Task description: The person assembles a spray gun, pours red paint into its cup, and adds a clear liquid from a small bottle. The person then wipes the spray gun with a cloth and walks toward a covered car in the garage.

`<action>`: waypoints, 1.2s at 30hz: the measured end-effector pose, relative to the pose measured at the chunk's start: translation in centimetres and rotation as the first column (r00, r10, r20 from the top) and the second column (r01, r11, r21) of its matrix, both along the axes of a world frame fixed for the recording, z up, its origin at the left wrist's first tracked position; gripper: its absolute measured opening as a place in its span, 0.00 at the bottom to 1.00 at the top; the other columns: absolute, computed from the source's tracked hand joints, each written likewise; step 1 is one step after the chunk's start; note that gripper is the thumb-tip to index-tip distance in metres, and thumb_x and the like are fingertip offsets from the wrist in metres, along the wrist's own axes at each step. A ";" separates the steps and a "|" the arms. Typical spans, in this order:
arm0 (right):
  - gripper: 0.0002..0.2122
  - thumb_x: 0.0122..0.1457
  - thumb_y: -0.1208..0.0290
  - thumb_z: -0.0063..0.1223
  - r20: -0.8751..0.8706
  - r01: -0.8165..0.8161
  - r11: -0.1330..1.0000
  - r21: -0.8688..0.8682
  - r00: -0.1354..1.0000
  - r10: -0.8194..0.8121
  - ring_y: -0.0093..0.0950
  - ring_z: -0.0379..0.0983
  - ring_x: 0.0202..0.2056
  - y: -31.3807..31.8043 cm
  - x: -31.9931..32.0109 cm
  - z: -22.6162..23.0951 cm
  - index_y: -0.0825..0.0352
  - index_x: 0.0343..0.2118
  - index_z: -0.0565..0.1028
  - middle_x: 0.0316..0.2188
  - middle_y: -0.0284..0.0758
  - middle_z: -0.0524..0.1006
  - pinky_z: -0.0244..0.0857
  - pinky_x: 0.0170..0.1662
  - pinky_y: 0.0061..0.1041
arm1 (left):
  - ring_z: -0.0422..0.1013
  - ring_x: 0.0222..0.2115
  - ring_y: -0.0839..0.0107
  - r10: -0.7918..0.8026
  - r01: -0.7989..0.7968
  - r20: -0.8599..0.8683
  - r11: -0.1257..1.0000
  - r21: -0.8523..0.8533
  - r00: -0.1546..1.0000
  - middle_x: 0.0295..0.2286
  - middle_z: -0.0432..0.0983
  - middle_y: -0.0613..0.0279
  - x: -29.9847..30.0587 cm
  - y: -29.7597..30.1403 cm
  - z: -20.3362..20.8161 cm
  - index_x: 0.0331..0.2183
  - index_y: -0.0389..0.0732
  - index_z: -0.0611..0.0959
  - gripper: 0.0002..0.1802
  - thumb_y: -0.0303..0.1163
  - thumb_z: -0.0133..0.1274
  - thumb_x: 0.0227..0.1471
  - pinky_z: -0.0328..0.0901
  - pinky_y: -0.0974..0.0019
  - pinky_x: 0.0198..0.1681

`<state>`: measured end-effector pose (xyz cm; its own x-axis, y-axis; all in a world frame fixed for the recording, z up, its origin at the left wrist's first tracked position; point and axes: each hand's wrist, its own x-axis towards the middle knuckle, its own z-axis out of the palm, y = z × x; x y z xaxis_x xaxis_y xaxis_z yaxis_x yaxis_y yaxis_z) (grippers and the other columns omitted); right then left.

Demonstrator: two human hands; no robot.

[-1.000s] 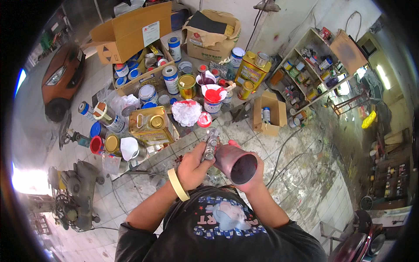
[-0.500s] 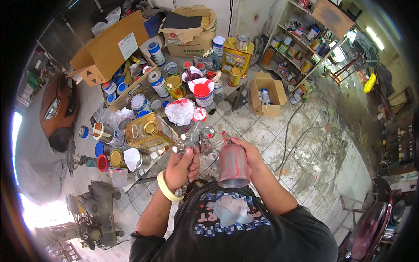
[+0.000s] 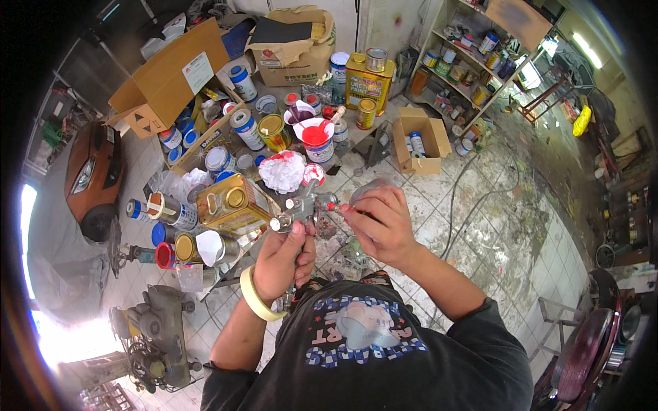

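Head view: dark printed shirt [image 3: 363, 346] is filling the lower edge, a pale wristband [image 3: 255, 296] circling the left wrist. Left hand [image 3: 282, 259] is wrapping round the handle of a metal spray gun [image 3: 303, 209], thumb pressing upward; the grip is probably sitting low so that the upper fittings are staying free. Gun is pointing away from the chest, over the floor, short of most of the tins. Right hand [image 3: 382, 222] is closing, fingers bunching on a grey cup [image 3: 369, 186] that is mostly hiding behind them. Fingertips are ending at or just beside the gun's red-marked fitting [image 3: 332, 206]; cannot tell whether they are touching it. Both parts are hanging at about one height, likely keeping the two within easy sight.

Beyond the hands, a square golden tin [image 3: 223, 205] is standing left of the gun. Red-stained white wad [image 3: 282, 175] is lying behind it, a red-smeared lid [image 3: 313, 170] just beside; the wad is perhaps serving for wiping. Farther, a tin lined with white paper [image 3: 317, 137] is showing bright red inside, the paper maybe guarding the rim.

Farther still, a small open carton [image 3: 419, 166] is holding cans upright, probably for quick reach. Far left, an orange car [image 3: 94, 168] is sitting partly under a grey sheet [image 3: 55, 219], presumably against dust or spray.
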<state>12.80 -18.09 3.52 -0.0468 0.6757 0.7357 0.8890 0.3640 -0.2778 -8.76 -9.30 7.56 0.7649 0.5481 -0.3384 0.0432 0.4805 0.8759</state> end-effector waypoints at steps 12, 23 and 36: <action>0.12 0.47 0.76 0.61 0.320 -0.308 0.950 -0.045 0.897 0.306 0.33 0.77 0.43 1.2 3.1 1.9 0.69 0.37 0.79 0.35 0.36 0.77 0.68 0.53 0.44 | 0.54 0.12 0.80 -0.110 0.100 -0.103 0.990 -0.096 0.989 0.16 0.56 0.71 0.2 0.5 1.2 0.36 0.41 0.69 0.26 0.57 0.38 0.67 0.53 0.72 0.14; 0.14 0.49 0.85 0.62 -0.475 -0.193 0.981 -0.014 0.865 0.163 0.37 0.78 0.35 1.1 0.1 0.7 0.71 0.41 0.79 0.36 0.43 0.78 0.72 0.38 0.28 | 0.57 0.13 0.80 -0.014 -0.015 0.209 0.991 0.133 0.978 0.16 0.61 0.68 0.0 -1.7 -0.8 0.34 0.41 0.65 0.16 0.43 0.39 0.70 0.55 0.73 0.14; 0.17 0.43 0.82 0.63 0.038 -0.239 0.956 0.172 0.971 0.235 0.39 0.77 0.40 2.5 1.6 1.2 0.74 0.39 0.78 0.36 0.41 0.77 0.73 0.47 0.39 | 0.56 0.13 0.80 0.004 0.003 0.281 1.000 -0.024 0.960 0.17 0.60 0.68 0.3 -1.2 -0.6 0.35 0.43 0.65 0.15 0.44 0.40 0.70 0.54 0.74 0.15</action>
